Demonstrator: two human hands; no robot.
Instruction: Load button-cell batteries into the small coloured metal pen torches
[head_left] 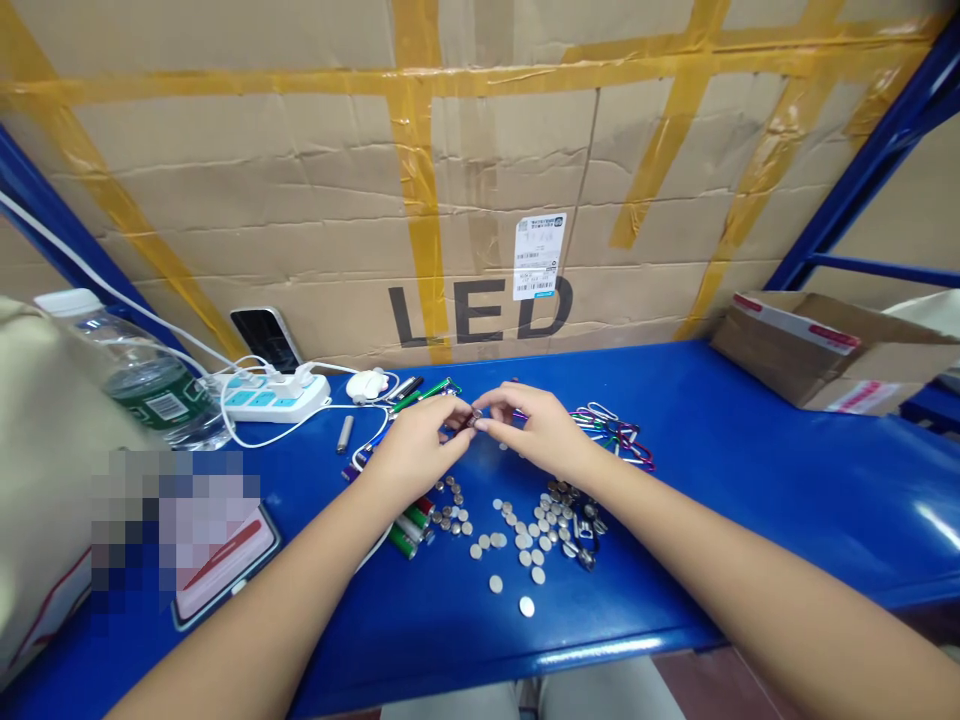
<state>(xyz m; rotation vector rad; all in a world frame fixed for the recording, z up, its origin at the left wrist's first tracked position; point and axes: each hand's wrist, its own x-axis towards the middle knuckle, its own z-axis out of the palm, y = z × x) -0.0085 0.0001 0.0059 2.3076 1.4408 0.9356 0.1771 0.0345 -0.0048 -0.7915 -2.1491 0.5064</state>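
Small metal piece (pixel 476 416), mid-frame: left hand (pixel 426 442) and right hand (pixel 538 428) both pinch it at the fingertips; a light, even hold should stop it slipping.

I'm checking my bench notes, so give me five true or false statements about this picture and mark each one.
1. The fingers of the left hand and right hand meet at a small object. True.
2. The silver discs are stacked in one column. False: the silver discs lie scattered.
3. The power strip lies left of both hands. True.
4. The open box stands at the left. False: the open box stands at the right.
5. The large carton reads LED. True.
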